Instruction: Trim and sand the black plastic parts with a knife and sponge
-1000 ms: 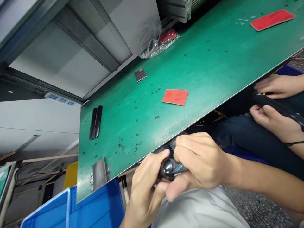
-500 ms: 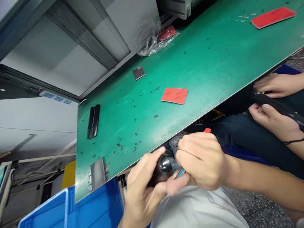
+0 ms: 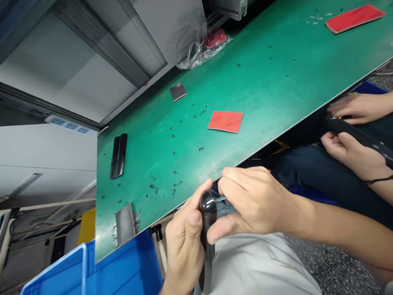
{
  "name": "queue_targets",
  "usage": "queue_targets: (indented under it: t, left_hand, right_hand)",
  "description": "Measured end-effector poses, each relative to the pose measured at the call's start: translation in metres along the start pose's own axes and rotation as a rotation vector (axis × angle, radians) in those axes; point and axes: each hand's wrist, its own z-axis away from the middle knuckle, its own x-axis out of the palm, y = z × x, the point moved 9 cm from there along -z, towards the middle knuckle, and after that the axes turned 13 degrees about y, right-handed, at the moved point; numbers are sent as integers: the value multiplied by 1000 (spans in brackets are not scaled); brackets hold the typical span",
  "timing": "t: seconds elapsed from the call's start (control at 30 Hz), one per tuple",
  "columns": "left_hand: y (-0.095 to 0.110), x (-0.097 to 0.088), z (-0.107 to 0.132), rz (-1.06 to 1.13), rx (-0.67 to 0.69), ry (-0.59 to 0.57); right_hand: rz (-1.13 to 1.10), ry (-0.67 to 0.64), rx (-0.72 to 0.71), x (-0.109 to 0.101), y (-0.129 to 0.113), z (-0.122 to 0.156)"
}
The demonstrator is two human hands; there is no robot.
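My left hand (image 3: 184,237) is wrapped round a long glossy black part (image 3: 207,241), held on edge just below the front edge of the green bench (image 3: 260,82). My right hand (image 3: 251,203) is closed on a small thin metal blade (image 3: 218,199), whose tip touches the top end of the black part. Both hands sit over my lap, close together.
On the bench lie a red square pad (image 3: 225,121), a dark pair of strips (image 3: 118,155), a small grey square (image 3: 178,91), a metal plate (image 3: 125,223), a plastic bag (image 3: 199,49) and another red pad (image 3: 354,18). A blue bin (image 3: 101,266) stands lower left. A co-worker's hands (image 3: 353,131) hold a black part at right.
The black part has turned in my left hand from end-on to edge-on and upright. My right hand has shifted up a little, with the blade now at the part's top end.
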Motion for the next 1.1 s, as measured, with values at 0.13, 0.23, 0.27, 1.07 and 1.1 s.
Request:
queue_targets:
  t: [0.13,0.23,0.27,1.07,1.1]
  left_hand:
    - [-5,-3,0,-27,-4,-37]
    - [-5,0,1,-41,-10,-55]
    - [-4,1,0,-42,-7,-55]
    - [4,23,-14,56,-144,-39]
    - [5,23,-15,43,-132,-35]
  right_hand:
    - [49,-1,-15,0,0,2]
    - [70,9,-21,0,-1,3]
    - [76,13,-24,0,-1,3]
    - [102,2,-39,9,-11,22]
    - [98,0,-38,9,-12,23]
